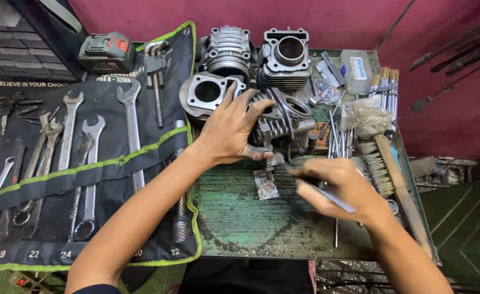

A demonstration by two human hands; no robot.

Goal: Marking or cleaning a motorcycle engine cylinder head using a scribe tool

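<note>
- Two bare hands work over a worn green metal tray [234, 228]; nearest the camera, the right hand [335, 188] is blurred, its fingers pinched together on a thin metal rod-like tool [332, 198] whose end points toward the engine part.
- Just beyond, a small clear plastic bag [265, 185] with something dark inside lies flat on the tray, between the two hands and just below the part.
- Left hand [230, 130] — fingers spread and pressed over the top and near side of a finned engine cylinder [286, 122], thumb low at its base, holding it down on the tray. I judge the steadying grip matters most: keep the palm weight on the fins so the part cannot rock while the tool works at its lower edge, and keep the thumb out of the tool's line.
- To the right, a wire brush [378, 166] with a wooden handle lies along the tray's edge, beside loose metal rods [335, 144].
- To the left, a black tool roll [87, 179] with green trim holds a row of spanners [71, 130].
- Farther back stand three more cylinder castings [286, 54] near the red wall — well apart from the hands — and a cordless tool battery [106, 51] at the roll's top.
</note>
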